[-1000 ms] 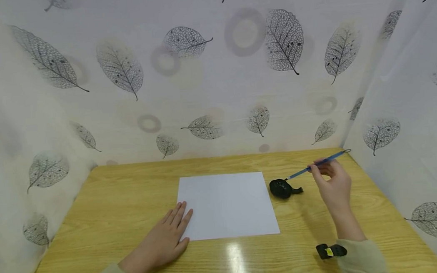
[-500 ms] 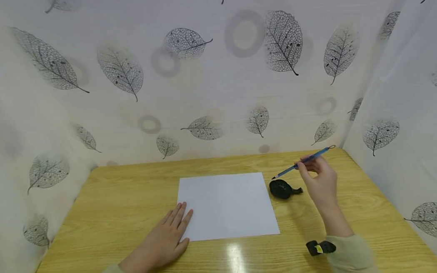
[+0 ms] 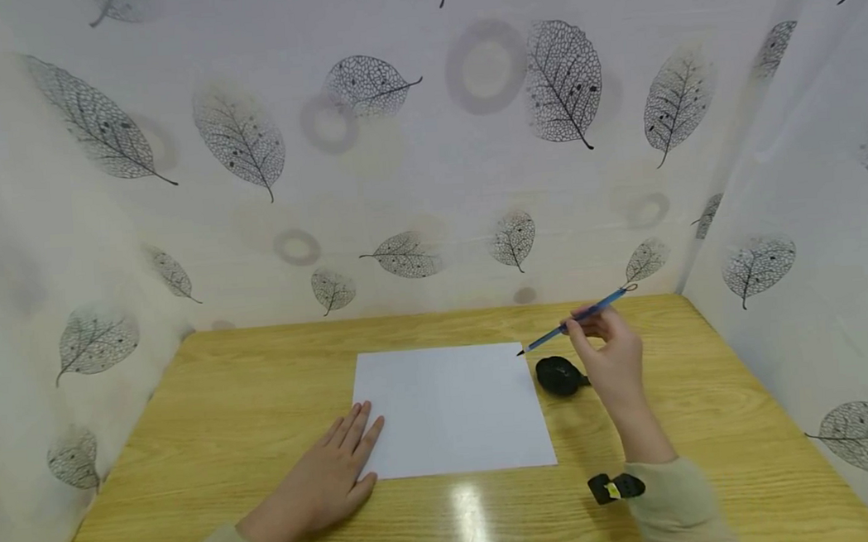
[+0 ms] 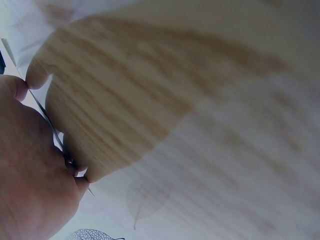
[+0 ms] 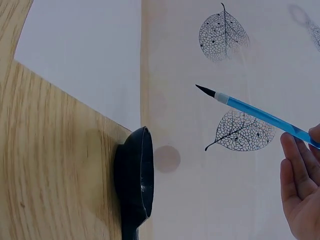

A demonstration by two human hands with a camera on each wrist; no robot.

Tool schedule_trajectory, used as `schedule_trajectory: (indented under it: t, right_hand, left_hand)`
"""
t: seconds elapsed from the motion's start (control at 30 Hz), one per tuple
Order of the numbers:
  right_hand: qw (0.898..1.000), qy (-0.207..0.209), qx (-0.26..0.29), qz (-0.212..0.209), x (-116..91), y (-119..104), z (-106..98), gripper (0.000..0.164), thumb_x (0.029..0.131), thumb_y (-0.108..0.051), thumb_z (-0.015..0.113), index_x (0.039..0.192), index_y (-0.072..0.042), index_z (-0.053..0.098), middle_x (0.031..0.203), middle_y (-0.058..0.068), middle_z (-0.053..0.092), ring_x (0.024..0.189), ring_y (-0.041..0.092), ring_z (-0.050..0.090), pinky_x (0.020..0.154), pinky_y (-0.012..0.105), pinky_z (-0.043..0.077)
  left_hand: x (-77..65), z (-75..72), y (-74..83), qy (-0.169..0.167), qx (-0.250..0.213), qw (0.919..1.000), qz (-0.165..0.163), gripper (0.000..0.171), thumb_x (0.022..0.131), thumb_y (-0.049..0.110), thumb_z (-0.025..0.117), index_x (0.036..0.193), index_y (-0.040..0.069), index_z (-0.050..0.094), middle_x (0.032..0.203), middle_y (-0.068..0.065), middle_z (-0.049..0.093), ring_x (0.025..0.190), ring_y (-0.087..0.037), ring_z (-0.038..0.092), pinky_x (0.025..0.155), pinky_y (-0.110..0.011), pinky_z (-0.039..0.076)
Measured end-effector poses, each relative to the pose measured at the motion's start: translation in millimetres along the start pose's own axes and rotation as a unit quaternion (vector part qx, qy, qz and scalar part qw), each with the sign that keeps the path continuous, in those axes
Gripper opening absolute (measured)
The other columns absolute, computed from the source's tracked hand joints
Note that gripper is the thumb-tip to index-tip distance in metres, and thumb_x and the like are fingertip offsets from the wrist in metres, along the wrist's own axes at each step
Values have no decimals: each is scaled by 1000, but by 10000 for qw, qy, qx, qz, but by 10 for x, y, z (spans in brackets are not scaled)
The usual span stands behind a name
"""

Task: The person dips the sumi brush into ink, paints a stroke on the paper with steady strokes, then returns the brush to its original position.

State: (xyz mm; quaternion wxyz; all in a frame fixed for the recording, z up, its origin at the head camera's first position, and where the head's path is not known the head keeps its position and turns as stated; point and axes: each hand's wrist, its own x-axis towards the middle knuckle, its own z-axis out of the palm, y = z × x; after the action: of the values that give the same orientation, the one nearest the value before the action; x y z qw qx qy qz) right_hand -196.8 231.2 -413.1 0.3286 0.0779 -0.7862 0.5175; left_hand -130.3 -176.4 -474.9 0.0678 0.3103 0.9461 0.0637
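- Overall, pale backdrop sheeting (image 3: 428, 172) takes up most of the head view, rising behind the desk and along both sides, printed with dark skeleton leaves and faint rings.
- Next, the desk (image 3: 248, 398), in yellowish wood grain, with a bright streak of reflected light toward its near edge.
- White paper (image 3: 450, 411) lies flat on the desk, roughly central, its surface plain.
- Left hand (image 3: 334, 468): laid flat with straight fingers, grasping nothing; its fingertips rest on the left part of the paper, near the lower corner.
- Right hand (image 3: 613, 368): raised over the desk to the right of the paper, pinching the brush between thumb and fingers.
- Light sleeves (image 3: 675, 505) cover both forearms.
- Black dish (image 3: 557, 376): set on the desk just beside the right edge of the paper, its short handle pointing right and partly hidden by the right hand in the head view.
- Blue brush (image 3: 571, 322): held at a slant, loop end up and to the right, dark pointed tip lowest, over the paper's far right corner; the right wrist view shows that tip raised off the sheet.
- Small black device (image 3: 615, 488) with a yellow patch, at the right cuff.
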Motion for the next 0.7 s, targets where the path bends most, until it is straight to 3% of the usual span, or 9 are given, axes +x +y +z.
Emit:
schedule_trajectory:
  t: [0.4,0.7]
  right_hand:
    - [9993,-200,214,250,-66,-69,263,10,97,6,72,105,10,69,95,27,78,80,-8,68,76,7,55]
    - [9987,-440,168,169,-113,-80,468,10,95,9,72,104,10,68,93,25,78,79,-10,66,75,8,56]
  left_hand:
    - [-2,21,-11,81,38,10000,34,69,109,39,47,164,0,34,173,-28,25,161,-43,28,128,-59,33]
    - [-1,24,-17,47,22,10000,20,69,110,40,46,165,1,33,174,-27,23,162,-42,27,129,-59,32]
